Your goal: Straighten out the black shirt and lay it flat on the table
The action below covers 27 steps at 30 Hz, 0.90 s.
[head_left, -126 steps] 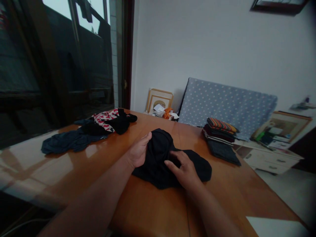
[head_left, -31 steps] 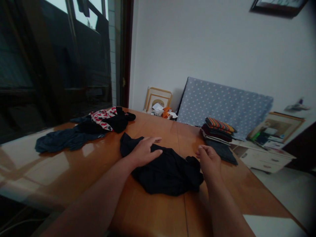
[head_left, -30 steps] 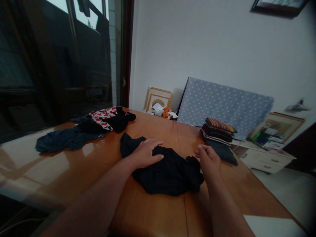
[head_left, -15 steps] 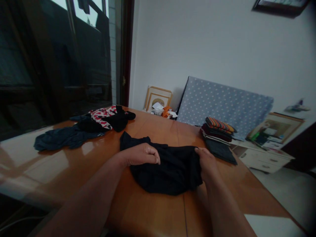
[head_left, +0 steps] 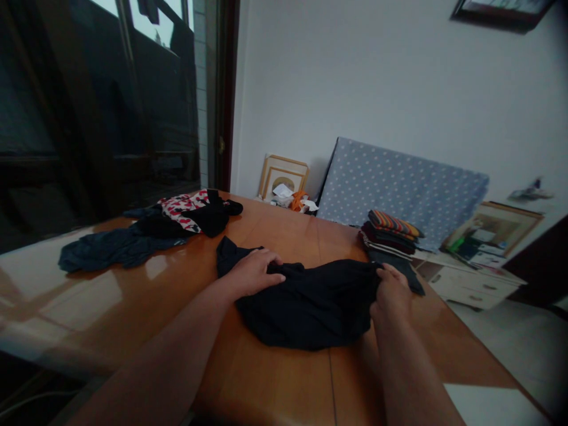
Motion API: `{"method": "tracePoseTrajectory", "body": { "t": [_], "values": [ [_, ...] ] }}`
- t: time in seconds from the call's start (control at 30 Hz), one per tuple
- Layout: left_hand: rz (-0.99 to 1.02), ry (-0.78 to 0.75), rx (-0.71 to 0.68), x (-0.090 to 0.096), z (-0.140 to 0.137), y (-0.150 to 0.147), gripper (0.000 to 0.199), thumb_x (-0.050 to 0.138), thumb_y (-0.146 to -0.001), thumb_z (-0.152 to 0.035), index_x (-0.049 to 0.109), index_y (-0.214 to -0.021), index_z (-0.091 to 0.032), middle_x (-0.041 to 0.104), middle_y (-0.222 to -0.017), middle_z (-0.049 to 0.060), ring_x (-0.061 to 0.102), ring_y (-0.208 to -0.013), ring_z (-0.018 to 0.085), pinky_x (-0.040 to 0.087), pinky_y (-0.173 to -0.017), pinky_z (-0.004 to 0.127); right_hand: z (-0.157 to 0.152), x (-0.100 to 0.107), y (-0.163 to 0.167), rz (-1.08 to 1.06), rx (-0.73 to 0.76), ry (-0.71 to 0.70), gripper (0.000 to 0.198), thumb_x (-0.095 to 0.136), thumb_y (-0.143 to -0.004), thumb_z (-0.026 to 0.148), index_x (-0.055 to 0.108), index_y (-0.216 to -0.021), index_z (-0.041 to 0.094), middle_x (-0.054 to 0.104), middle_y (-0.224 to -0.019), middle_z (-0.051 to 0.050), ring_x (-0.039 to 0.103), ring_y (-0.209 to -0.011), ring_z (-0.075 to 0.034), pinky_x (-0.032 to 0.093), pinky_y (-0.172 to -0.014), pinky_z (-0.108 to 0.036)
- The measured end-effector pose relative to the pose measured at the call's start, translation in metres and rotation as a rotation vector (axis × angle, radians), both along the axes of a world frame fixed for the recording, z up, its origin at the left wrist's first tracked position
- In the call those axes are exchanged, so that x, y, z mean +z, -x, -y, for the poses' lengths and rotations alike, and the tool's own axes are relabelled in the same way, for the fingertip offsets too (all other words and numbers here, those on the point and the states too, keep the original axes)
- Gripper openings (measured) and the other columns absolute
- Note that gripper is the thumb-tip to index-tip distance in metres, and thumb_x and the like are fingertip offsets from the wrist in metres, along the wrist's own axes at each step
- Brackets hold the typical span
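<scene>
A dark navy garment (head_left: 310, 305) lies spread in front of me, its exact kind hard to tell. My left hand (head_left: 255, 273) rests on its left part, thumb and forefinger apart, the other fingers partly out of sight. At the right end, my right hand (head_left: 393, 290) is closed on the garment's edge, pulling that corner slightly up off the table. The cloth's far left corner sticks out beyond my left hand.
The garment is on a wooden table (head_left: 275, 378). A loose heap of clothes (head_left: 119, 248) lies at the left. Folded clothes (head_left: 390, 234) are stacked at the right, near a spotted blue-grey cloth (head_left: 399, 183). White paper (head_left: 492, 405) sits at the near right.
My right hand has moved right with the garment's edge, stretching the cloth wider. The left hand has gone from curled to spread fingers, a little further right.
</scene>
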State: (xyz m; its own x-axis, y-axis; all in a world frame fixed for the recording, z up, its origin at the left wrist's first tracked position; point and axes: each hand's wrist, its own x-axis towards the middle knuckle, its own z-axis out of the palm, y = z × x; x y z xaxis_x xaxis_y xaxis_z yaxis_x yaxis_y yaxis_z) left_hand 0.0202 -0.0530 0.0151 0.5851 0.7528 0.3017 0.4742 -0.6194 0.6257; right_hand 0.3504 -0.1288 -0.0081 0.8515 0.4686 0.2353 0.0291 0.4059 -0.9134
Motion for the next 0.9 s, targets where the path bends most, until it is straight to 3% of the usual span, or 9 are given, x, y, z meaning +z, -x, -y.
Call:
{"method": "tracePoseTrajectory", "body": {
  "t": [0.1, 0.2, 0.3, 0.37, 0.47, 0.57, 0.63, 0.8, 0.9],
  "values": [
    [-0.203, -0.089, 0.005, 0.003, 0.003, 0.001, 0.040, 0.073, -0.072, -0.041, 0.068, -0.109, -0.026, 0.066, -0.114, 0.007, 0.056, -0.112, 0.030, 0.039, -0.092, 0.040, 0.006, 0.008, 0.019, 0.269, -0.086, 0.036, 0.040, 0.068, -0.075, 0.031, 0.063, -0.114, 0.022, 0.069, -0.111, -0.005, 0.063, -0.104, -0.021, 0.050, -0.093, -0.037],
    [-0.304, -0.052, -0.015, 0.005, 0.006, 0.003, 0.037, 0.070, -0.074, -0.040, 0.067, -0.109, -0.027, 0.068, -0.110, 0.005, 0.056, -0.110, 0.030, 0.037, -0.091, 0.040, 0.013, 0.011, 0.046, 0.535, 0.239, 0.228, 0.036, 0.071, -0.076, 0.040, 0.069, -0.107, 0.022, 0.071, -0.102, -0.006, 0.064, -0.096, -0.023, 0.048, -0.091, -0.040],
    [-0.303, -0.045, -0.028, 0.004, 0.005, 0.005, 0.035, 0.069, -0.075, -0.039, 0.065, -0.108, -0.026, 0.068, -0.108, 0.004, 0.058, -0.105, 0.027, 0.036, -0.089, 0.038, 0.017, 0.007, 0.067, 0.734, 0.622, 0.388, 0.029, 0.081, -0.064, 0.037, 0.073, -0.089, 0.025, 0.073, -0.088, -0.002, 0.064, -0.090, -0.024, 0.047, -0.088, -0.039],
    [-0.300, -0.051, -0.029, 0.003, 0.004, 0.005, 0.041, 0.071, -0.074, -0.041, 0.064, -0.111, -0.026, 0.067, -0.111, 0.004, 0.059, -0.105, 0.027, 0.036, -0.089, 0.038, 0.017, 0.003, 0.072, 0.771, 0.721, 0.439, 0.018, 0.080, -0.065, 0.037, 0.071, -0.075, 0.025, 0.070, -0.076, 0.000, 0.062, -0.080, -0.021, 0.047, -0.081, -0.035],
    [-0.317, -0.076, -0.016, 0.002, 0.003, 0.006, 0.053, 0.074, -0.070, -0.045, 0.062, -0.118, -0.027, 0.063, -0.121, 0.007, 0.055, -0.113, 0.031, 0.037, -0.090, 0.039, 0.015, 0.004, 0.070, 0.532, 0.653, 0.402, 0.020, 0.069, -0.077, 0.043, 0.067, -0.071, 0.024, 0.065, -0.068, 0.003, 0.058, -0.068, -0.018, 0.046, -0.070, -0.030],
    [-0.343, -0.096, 0.009, -0.001, 0.002, 0.006, 0.061, 0.075, -0.068, -0.046, 0.059, -0.124, -0.028, 0.060, -0.127, 0.009, 0.052, -0.117, 0.034, 0.037, -0.092, 0.042, 0.012, 0.011, 0.060, 0.135, 0.551, 0.241, 0.021, 0.064, -0.080, 0.046, 0.066, -0.080, 0.024, 0.068, -0.077, 0.002, 0.062, -0.074, -0.019, 0.050, -0.072, -0.032],
    [-0.359, -0.095, 0.026, -0.004, 0.000, 0.006, 0.064, 0.075, -0.067, -0.045, 0.058, -0.127, -0.028, 0.060, -0.127, 0.010, 0.052, -0.117, 0.035, 0.037, -0.094, 0.044, 0.011, 0.016, 0.054, -0.039, 0.578, 0.176, 0.023, 0.062, -0.079, 0.046, 0.067, -0.085, 0.024, 0.072, -0.083, -0.001, 0.066, -0.079, -0.022, 0.054, -0.076, -0.036],
    [-0.357, -0.063, 0.031, -0.006, -0.001, 0.008, 0.060, 0.073, -0.068, -0.044, 0.062, -0.124, -0.025, 0.063, -0.123, 0.011, 0.053, -0.115, 0.035, 0.037, -0.096, 0.046, 0.012, 0.024, 0.046, -0.146, 0.584, 0.088, 0.023, 0.062, -0.077, 0.044, 0.069, -0.086, 0.024, 0.073, -0.080, -0.003, 0.070, -0.083, -0.026, 0.057, -0.082, -0.043],
    [-0.318, -0.044, 0.029, -0.003, -0.001, 0.006, 0.039, 0.067, -0.072, -0.039, 0.069, -0.108, -0.025, 0.067, -0.115, 0.009, 0.056, -0.111, 0.034, 0.038, -0.096, 0.047, 0.012, 0.022, 0.043, -0.096, 0.554, 0.062, 0.022, 0.063, -0.077, 0.044, 0.069, -0.085, 0.024, 0.074, -0.077, -0.003, 0.071, -0.082, -0.026, 0.057, -0.082, -0.044]
  ]
}}
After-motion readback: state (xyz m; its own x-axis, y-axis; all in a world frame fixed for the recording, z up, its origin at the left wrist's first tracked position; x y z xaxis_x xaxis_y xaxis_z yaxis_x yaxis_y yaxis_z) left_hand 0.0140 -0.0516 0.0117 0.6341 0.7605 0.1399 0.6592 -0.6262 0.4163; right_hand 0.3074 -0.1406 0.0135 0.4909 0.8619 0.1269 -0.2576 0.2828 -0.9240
